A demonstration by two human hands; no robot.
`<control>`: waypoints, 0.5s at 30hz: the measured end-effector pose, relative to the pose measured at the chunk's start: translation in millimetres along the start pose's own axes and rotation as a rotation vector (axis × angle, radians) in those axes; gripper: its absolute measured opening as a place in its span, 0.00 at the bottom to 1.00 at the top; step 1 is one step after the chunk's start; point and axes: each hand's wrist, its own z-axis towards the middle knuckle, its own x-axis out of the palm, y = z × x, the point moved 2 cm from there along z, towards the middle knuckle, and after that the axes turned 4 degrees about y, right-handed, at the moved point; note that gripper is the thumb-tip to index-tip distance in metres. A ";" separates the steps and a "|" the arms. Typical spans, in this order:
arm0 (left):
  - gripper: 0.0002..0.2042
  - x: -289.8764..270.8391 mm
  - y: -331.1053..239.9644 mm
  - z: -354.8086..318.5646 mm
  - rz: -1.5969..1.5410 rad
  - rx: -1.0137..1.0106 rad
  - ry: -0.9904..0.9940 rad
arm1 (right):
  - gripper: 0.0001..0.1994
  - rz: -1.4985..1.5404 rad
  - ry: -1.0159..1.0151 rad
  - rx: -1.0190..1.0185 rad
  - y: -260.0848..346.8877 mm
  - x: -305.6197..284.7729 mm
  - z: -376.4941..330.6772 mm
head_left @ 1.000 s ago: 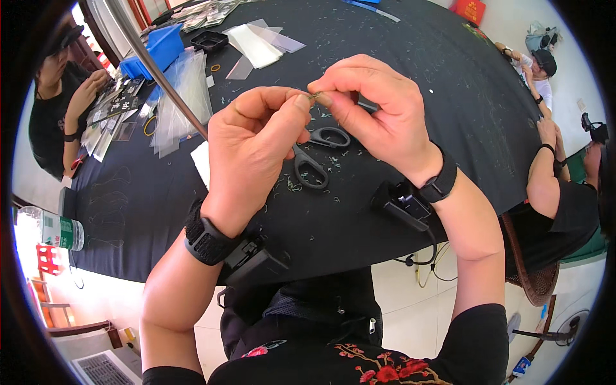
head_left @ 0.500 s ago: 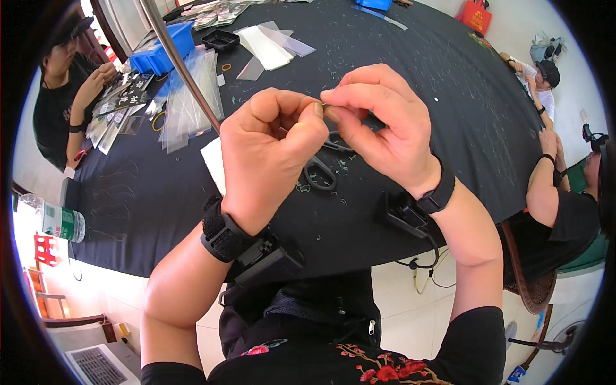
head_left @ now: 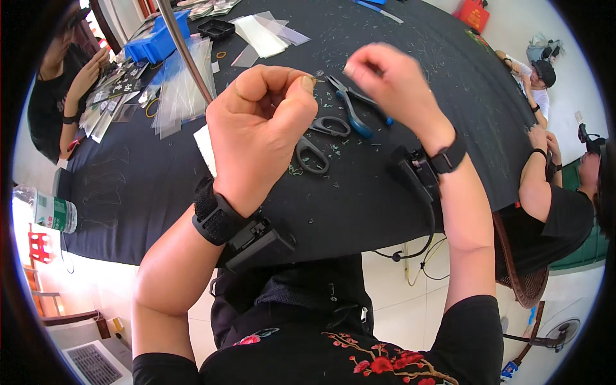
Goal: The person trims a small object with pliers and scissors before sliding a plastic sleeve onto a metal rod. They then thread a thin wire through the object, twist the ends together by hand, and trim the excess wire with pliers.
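My left hand (head_left: 260, 125) is raised above the black-covered table, closed in a pinch between thumb and forefinger. A tiny thin bit shows at its fingertips, too small to name. My right hand (head_left: 398, 86) is raised to the right, apart from the left; motion smears it and its curled fingers are hard to read. Just left of and below it lie blue-handled pliers (head_left: 353, 114) with their jaws pointing away. A pair of scissors with dark handles (head_left: 312, 156) rests below the left fingertips, its blades hidden behind that hand.
Small green clippings lie about the black tablecloth (head_left: 359, 199). Clear plastic sheets (head_left: 183, 96), a blue bin (head_left: 157, 42), a black tray (head_left: 216, 29) and white sheets (head_left: 262, 37) lie at the back left. A metal pole (head_left: 183, 48) rises there. Other people sit left and right.
My right hand has let go of the small bit and moved away to the right. My left hand keeps its pinch, slightly further left and up. The pliers now show.
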 end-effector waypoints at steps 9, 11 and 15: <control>0.01 -2.2 1.6 -0.6 0.121 0.044 -0.006 | 0.14 -0.329 0.372 -0.017 -31.0 24.0 -18.2; 0.02 -1.1 -1.6 -0.7 0.086 0.042 0.000 | 0.14 -0.311 0.338 0.031 -30.3 25.0 -14.9; 0.03 7.5 -23.0 2.5 0.084 0.121 0.002 | 0.13 0.286 0.252 0.481 -30.5 21.2 -8.6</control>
